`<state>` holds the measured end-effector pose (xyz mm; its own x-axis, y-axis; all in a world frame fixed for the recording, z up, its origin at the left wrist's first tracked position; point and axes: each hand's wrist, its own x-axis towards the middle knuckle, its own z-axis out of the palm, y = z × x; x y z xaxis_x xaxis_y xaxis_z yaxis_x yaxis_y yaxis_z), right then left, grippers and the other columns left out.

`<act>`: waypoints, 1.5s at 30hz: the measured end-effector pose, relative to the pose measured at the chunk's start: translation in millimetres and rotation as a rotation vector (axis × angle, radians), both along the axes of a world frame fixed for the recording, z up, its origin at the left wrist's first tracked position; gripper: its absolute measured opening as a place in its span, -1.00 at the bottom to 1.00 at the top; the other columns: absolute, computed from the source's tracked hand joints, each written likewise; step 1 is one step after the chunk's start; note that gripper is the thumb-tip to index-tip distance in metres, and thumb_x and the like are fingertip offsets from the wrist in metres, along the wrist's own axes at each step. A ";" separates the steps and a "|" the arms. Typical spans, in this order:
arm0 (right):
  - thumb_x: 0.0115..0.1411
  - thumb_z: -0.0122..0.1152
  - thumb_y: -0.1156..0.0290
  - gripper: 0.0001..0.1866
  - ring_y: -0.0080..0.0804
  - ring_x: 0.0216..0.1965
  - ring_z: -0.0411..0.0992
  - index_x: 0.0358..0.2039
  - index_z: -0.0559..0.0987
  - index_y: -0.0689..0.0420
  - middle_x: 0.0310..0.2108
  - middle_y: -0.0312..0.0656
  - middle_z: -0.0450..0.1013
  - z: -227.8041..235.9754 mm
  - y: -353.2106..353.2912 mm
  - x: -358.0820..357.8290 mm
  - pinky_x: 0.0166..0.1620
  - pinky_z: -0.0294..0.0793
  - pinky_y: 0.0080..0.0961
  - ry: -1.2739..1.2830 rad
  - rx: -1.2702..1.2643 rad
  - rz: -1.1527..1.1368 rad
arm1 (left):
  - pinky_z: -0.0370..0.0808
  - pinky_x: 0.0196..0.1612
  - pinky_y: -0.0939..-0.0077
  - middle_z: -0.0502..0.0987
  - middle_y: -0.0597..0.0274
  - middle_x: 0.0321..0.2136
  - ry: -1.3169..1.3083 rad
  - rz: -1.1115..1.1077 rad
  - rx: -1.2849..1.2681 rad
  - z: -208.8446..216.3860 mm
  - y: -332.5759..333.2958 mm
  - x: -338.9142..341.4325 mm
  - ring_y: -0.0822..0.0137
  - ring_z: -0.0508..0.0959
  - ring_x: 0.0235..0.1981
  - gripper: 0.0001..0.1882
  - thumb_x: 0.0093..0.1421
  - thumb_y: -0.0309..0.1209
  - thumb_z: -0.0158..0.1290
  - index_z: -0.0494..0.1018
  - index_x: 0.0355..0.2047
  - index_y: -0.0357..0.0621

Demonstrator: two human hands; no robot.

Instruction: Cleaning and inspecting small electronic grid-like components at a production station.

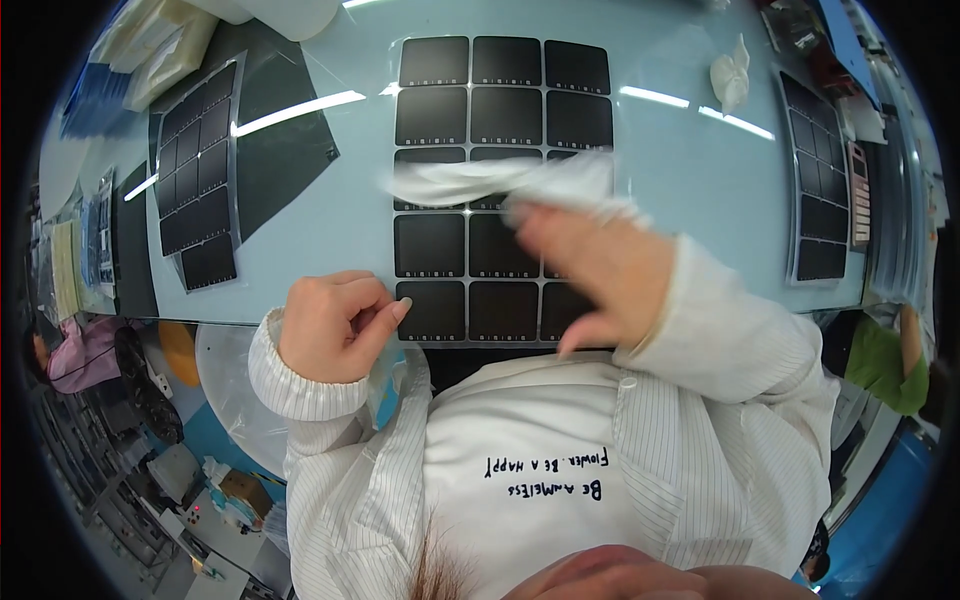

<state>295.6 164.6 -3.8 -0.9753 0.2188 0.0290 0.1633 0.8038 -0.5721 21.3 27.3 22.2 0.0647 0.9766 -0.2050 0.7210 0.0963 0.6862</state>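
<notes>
Pale-blue table [690,170]: right hand [590,270] presses white cloth [480,180] onto black panel sheet [500,100].

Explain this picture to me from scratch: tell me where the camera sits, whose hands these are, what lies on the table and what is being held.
The one picture comes from a wide fisheye camera worn on a person's head, looking down, so straight edges curve near the rim. No machine is here: the two hands are the wearer's own, in sleeves of a white pinstriped coat. On the pale blue table lies a sheet of dark square panels, three across. The left hand is curled in a loose fist at the sheet's near left corner, thumb tip touching it. The right hand, blurred by motion, presses a white cloth on the panels. A second panel sheet lies at left, a third at right, and a crumpled white wipe beyond.
</notes>
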 end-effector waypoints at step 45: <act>-0.14 0.26 0.44 -0.71 -0.32 -0.53 0.42 -0.36 0.55 0.28 -0.44 -0.10 0.40 21.8 67.6 16.6 -0.44 0.40 -0.49 0.365 0.186 -0.741 | 0.17 -0.71 0.67 0.32 0.34 -0.81 -0.408 0.413 -0.296 -10.5 -48.3 18.4 0.56 0.25 -0.81 -0.64 0.26 -0.35 -0.08 0.34 -0.66 -0.27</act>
<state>312.2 232.2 18.1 -0.5037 0.7587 0.4131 0.5163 0.6478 -0.5602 39.7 -21.1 11.7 -0.1742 0.8438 -0.5076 0.2718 0.5367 0.7988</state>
